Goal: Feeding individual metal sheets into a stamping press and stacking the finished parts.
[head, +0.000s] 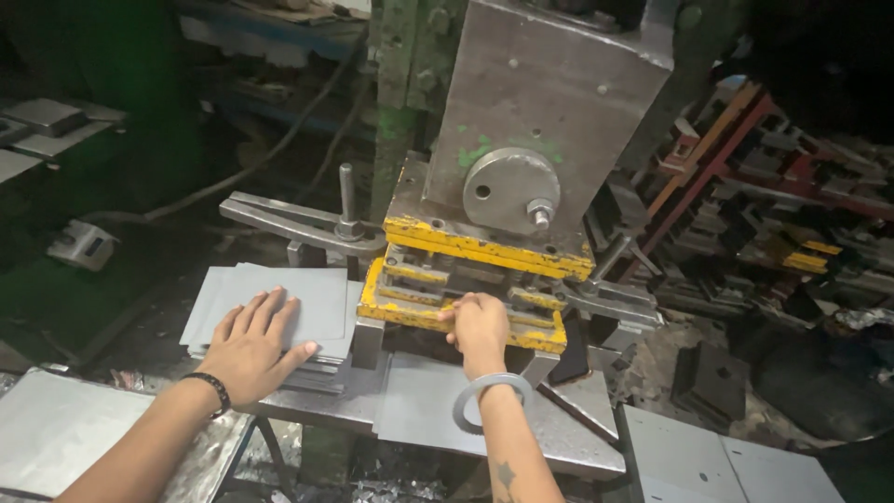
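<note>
Dim workshop clutter filled the background: racks of metal parts (745, 186) off to your right, a dark cable (279, 140) trailing behind, and a big grey press (545, 102) with a green frame standing straight ahead of you. From the head view, you stood at the press table (559, 447), a worn steel surface. Your left hand (253, 346) lay flat, fingers spread and loose, palm down on top of a stack of grey metal sheets (307, 298) just left of the die; a dark band sat on that wrist. Your right hand (478, 326) reached to the front edge of the yellow die (410, 279), its fingers curled against the slot between the yellow plates; whether they pinched a sheet there I could not tell, since the hand hid its own fingertips. A metal bangle (490, 401) hung on that forearm. Another grey sheet (419, 410) lay on the table under your right wrist. More flat sheets (56, 438) rested at the lower left, and a lighter panel (726, 466) at the lower right.
</note>
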